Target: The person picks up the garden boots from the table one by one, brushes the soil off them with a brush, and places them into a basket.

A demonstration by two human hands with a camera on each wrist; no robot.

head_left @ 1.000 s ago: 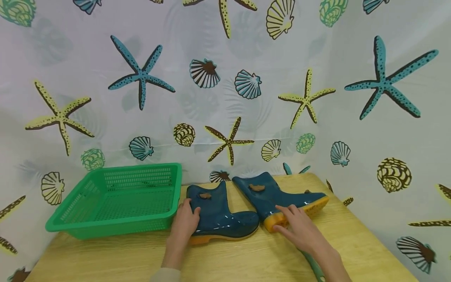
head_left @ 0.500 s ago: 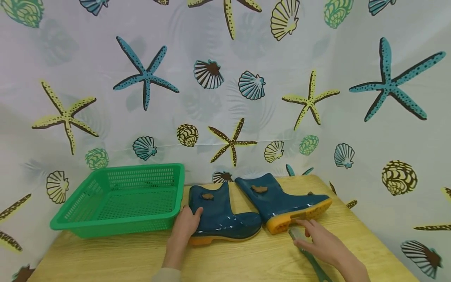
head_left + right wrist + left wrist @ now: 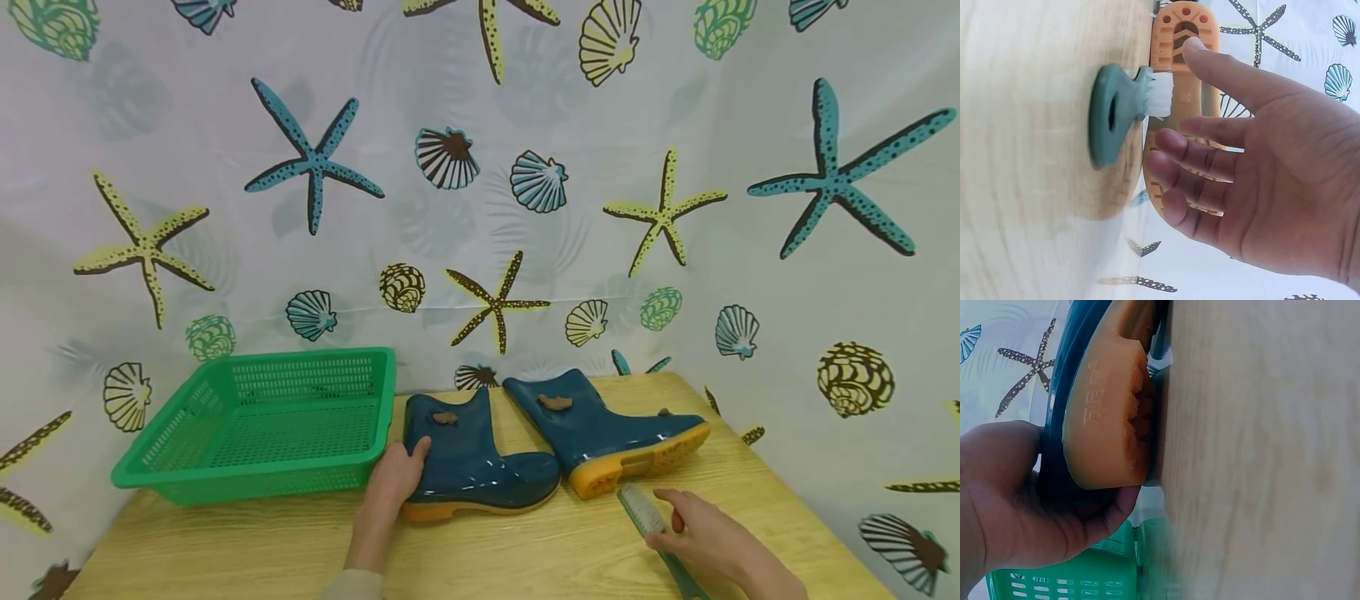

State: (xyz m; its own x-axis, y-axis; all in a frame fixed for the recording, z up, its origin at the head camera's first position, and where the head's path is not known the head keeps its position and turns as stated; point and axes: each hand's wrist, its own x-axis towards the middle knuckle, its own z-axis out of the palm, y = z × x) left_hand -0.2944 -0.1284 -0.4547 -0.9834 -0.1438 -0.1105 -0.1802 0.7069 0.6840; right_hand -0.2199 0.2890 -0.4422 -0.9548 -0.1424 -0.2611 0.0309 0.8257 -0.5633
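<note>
My left hand [image 3: 396, 477] grips the heel end of the left blue rubber boot [image 3: 461, 458], which stands on its orange sole. In the left wrist view, thumb and fingers [image 3: 1110, 519] curl round the back of its heel. A second blue rubber boot [image 3: 581, 421] lies on its side to the right, its orange sole facing me. In front of that sole is a green scrub brush [image 3: 641, 510], bristles up. My right hand [image 3: 708, 533] hovers right beside the brush, holding nothing. In the right wrist view, its thumb and loosely bent fingers [image 3: 1194, 181] are spread apart.
A green plastic basket [image 3: 255, 483] stands on the wooden table [image 3: 480, 558] at the left, close to my left hand. Brown lumps [image 3: 555, 403] stick to both boots. A cloth [image 3: 480, 225] with starfish and shells hangs behind the table and along its right side.
My right hand has left the lying boot's heel and moved right and toward me, down beside the brush. My left hand stays on its boot. The head view has shifted slightly.
</note>
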